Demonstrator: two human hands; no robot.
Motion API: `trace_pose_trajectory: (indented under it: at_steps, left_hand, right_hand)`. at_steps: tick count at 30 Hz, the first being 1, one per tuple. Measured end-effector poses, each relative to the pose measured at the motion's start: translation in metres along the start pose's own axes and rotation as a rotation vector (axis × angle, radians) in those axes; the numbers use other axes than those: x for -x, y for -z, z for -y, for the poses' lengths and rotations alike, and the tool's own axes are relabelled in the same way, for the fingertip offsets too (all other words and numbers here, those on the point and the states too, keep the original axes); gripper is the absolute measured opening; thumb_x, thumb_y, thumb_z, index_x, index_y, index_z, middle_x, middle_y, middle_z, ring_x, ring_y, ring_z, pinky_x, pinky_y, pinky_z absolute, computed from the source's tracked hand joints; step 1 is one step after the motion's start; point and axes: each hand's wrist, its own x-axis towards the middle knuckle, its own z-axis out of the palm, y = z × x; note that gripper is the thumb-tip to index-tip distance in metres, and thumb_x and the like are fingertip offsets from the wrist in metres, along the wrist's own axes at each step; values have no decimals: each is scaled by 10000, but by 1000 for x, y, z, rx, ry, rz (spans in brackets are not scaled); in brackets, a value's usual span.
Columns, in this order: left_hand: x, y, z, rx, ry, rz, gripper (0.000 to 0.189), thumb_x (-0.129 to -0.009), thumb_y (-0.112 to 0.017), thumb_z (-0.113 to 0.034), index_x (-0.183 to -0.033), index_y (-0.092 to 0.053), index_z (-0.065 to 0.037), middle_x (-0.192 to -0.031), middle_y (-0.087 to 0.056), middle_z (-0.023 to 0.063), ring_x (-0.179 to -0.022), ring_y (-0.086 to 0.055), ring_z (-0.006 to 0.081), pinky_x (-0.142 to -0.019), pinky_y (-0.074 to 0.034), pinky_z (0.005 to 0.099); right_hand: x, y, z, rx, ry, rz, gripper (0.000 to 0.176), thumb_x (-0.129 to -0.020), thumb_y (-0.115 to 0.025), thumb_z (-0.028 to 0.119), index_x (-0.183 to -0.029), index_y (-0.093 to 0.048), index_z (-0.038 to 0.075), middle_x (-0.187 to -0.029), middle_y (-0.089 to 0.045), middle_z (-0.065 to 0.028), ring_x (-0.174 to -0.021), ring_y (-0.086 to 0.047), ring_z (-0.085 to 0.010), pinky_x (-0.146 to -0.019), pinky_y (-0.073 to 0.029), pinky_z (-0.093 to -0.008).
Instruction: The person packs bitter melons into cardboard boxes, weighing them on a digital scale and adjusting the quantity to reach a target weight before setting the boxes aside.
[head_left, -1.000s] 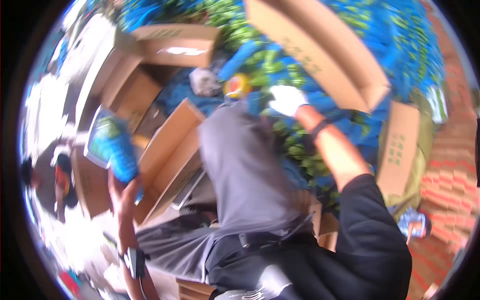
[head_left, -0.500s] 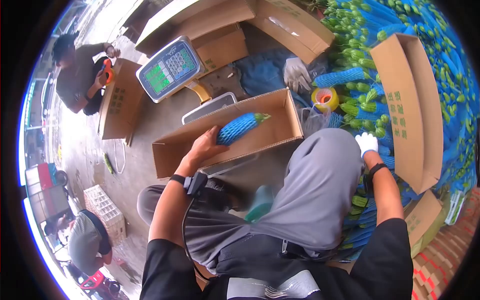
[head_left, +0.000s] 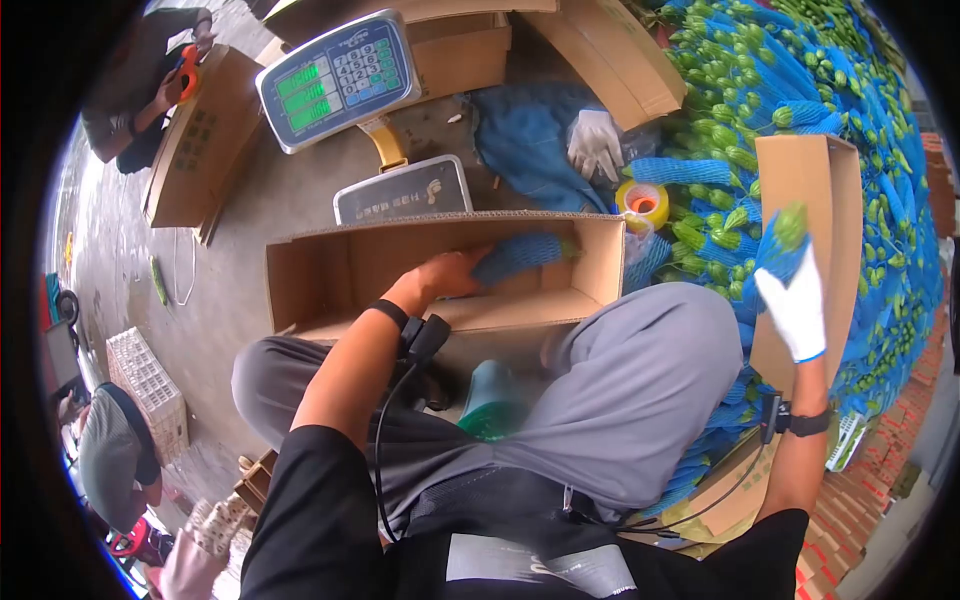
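Note:
My bare left hand is inside the open cardboard box in front of my knees, closed on a bitter melon in a blue foam net sleeve. This melon lies lengthwise, its green tip to the right. In my right hand, which wears a white glove, is another netted bitter melon, blurred and tip up. That hand is raised in front of an upright cardboard box on the right. A large heap of netted bitter melons lies behind and around it.
Beyond the box stands a digital scale with lit green digits. A yellow tape roll and an empty white glove lie right of it. At left, a person holds an orange tape dispenser over another box. A white crate sits lower left.
My right hand has lifted from the heap with a bitter melon in it. My left hand and its melon have moved right and lower into the box. The view has shifted.

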Motion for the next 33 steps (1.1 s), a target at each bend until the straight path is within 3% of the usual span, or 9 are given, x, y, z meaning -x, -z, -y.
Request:
trace_pose_trajectory:
  at_steps: [5,7,10,12,21,24,26,28,33]
  left_hand:
    - [8,2,-8,-58,261,75,951,-814,-810,-438,-1584,-412,-47,-1483,-590,249,-1355,-597,386,-1145,-469,463]
    - [11,-22,14,-133,296,41,919,-823,-804,-404,-1562,-412,-25,-1421,-612,282,-1300,-638,387,-1084,-515,479]
    - [14,-36,26,-217,235,52,853,-830,-792,-360,-1532,-439,-27,-1401,-618,285,-1260,-659,399,-1044,-545,481]
    - [-5,-102,87,-184,-24,-258,635,-888,-723,-304,-1439,-544,-42,-1360,-660,242,-1193,-688,353,-997,-557,452]
    - [-32,-163,178,381,-342,-181,425,-900,-699,-244,-1292,-700,-80,-1291,-713,175,-1165,-687,330,-1031,-537,436]
    - [-17,-98,95,156,-170,-106,323,-997,-551,-247,-1226,-711,-84,-1148,-753,161,-961,-707,298,-881,-552,441]
    - [5,-63,68,133,-123,-92,336,-987,-594,-300,-1207,-743,-95,-1155,-769,141,-988,-732,300,-913,-564,428]
    - [29,-22,42,188,236,171,422,-940,-672,-403,-1224,-766,-106,-1213,-769,128,-1068,-737,307,-957,-569,424]
    - [35,-4,16,68,179,162,541,-873,-731,-499,-1226,-775,-92,-1243,-758,155,-1102,-733,336,-978,-571,430]
  right_hand:
    - [-30,-2,168,-17,187,265,743,-818,-786,132,-1485,-499,-23,-1313,-673,-165,-1171,-675,-213,-1036,-528,-360]
    - [-38,-31,212,182,548,296,726,-761,-824,253,-1413,-579,47,-1296,-682,-189,-1167,-688,-380,-1029,-551,-413]
    - [-43,-94,237,249,963,350,673,-773,-814,328,-1362,-612,72,-1255,-688,-160,-1119,-694,-359,-983,-563,-443]
    - [-36,-136,255,225,907,538,689,-816,-793,390,-1382,-609,43,-1278,-678,-188,-1136,-681,-374,-980,-557,-439]
    - [-25,-281,240,557,615,673,530,-825,-734,344,-1258,-606,66,-1093,-676,-179,-996,-679,-350,-863,-556,-463]
    - [-18,-309,228,636,669,539,462,-811,-714,294,-1203,-611,73,-1032,-673,-169,-934,-675,-341,-807,-549,-475]
    - [-12,-335,204,642,717,411,382,-852,-673,261,-1183,-629,76,-1010,-681,-149,-909,-674,-324,-778,-544,-469]
    - [-13,-354,184,654,750,275,272,-909,-612,221,-1135,-661,77,-982,-695,-128,-916,-683,-303,-774,-544,-464]
    - [-5,-343,176,782,533,461,202,-941,-593,208,-1031,-733,93,-983,-752,-133,-922,-735,-300,-782,-565,-453]
